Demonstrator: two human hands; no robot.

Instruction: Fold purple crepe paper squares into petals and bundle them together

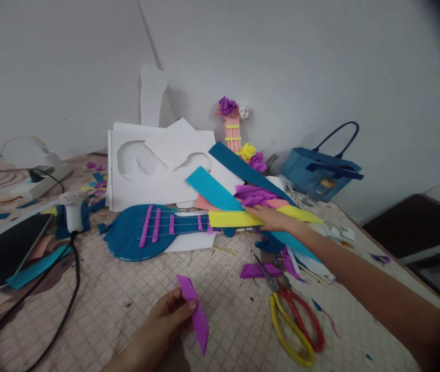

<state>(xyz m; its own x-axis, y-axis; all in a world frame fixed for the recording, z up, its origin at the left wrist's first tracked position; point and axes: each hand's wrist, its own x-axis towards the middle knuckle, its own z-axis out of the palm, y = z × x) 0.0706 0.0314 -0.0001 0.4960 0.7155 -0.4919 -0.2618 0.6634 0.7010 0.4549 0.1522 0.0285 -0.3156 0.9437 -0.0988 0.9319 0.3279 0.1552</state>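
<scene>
A folded purple paper strip (194, 313) is pinched between the thumb and fingers of my left hand (169, 320), low in the middle of the view. My right hand (268, 217) reaches out with its fingers spread over a yellow paper strip (231, 219) and the pile of coloured paper. Left of it lies a flat blue guitar shape (138, 232) with purple bars and thin strings. A light blue strip (212, 188) and a dark blue strip (243, 168) slant beside my right hand. Purple paper (256, 270) lies near the scissors.
Scissors with yellow and red handles (295, 323) lie at the lower right. White boards (130, 175) lean on the wall. A blue bag (316, 170) stands at the right. On the left are a glue gun (73, 212), its black cable and a dark tablet (11, 250).
</scene>
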